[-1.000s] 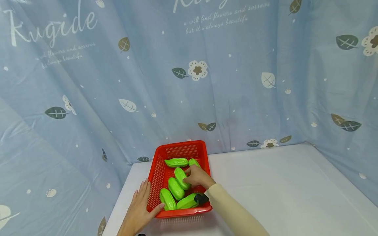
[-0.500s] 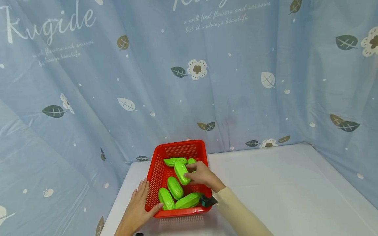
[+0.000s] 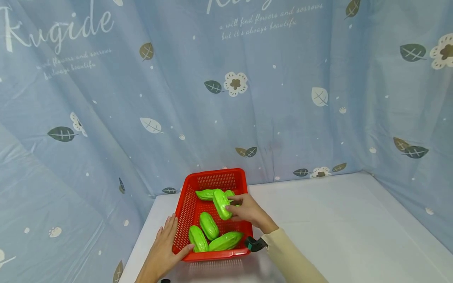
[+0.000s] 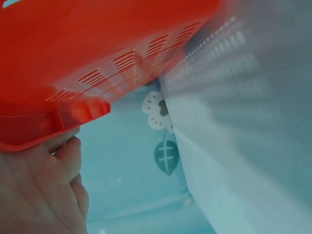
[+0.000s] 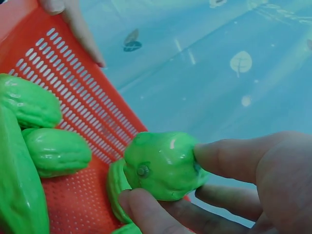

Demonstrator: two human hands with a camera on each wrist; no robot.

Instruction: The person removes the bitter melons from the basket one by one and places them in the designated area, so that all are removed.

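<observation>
In the head view a red plastic basket (image 3: pixel 240 177) holds several glossy, ridged green bitter melons. My right hand (image 3: pixel 249 210) pinches one bitter melon (image 3: pixel 221 204) between thumb and fingers, raised inside the basket; the right wrist view shows its stem end (image 5: pixel 156 165). My left hand (image 3: pixel 161 247) rests against the basket's left front corner, fingers straight along the side and thumb at the rim. Two bitter melons lie at the back, one (image 3: pixel 204 194) plainly seen and one (image 3: pixel 229 193) partly hidden by the right hand. Others lie at the front, such as one (image 3: pixel 226 241) beside the front wall.
The basket stands on a white table (image 3: pixel 318 220) whose surface extends to the right. A blue printed curtain (image 3: pixel 283 118) hangs behind and along both sides. A black band (image 3: pixel 255 244) sits at my right wrist, near the basket's right rim.
My right hand has lifted the bitter melon from beside the middle one and moved it slightly right and toward the back. The left hand has stayed on the basket.
</observation>
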